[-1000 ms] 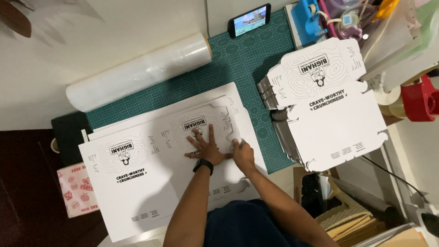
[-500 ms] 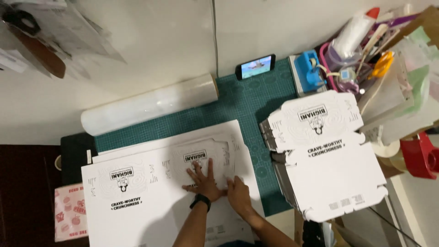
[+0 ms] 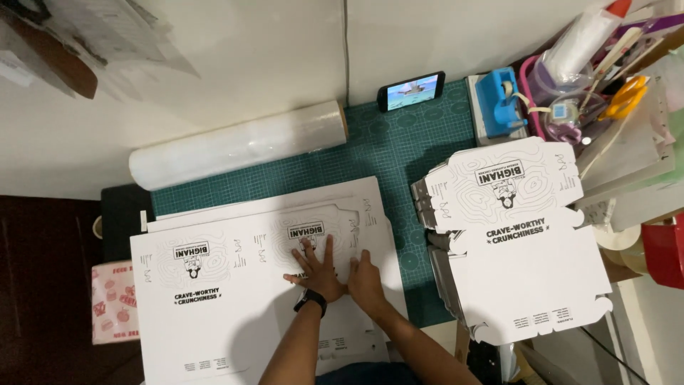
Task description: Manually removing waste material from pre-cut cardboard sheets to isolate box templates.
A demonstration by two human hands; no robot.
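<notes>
L hand (image 3: 318, 269) open, fingers spread, flat on unfolded white box blank (image 3: 235, 285). R hand (image 3: 365, 279) open, palm down on same blank, touching L. Stack of blanks (image 3: 516, 242) right of hands; film roll (image 3: 239, 145) and phone (image 3: 411, 90) beyond hands.

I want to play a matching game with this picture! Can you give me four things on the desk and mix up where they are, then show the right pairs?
Things:
1. plastic film roll
2. phone
3. orange scissors
4. flat white carton sheet

Places:
A. under both hands
B. far right, among the supplies
C. propped against the wall, screen lit
D. lying along the green mat's back edge

Pairs: 1-D, 2-C, 3-B, 4-A
</notes>
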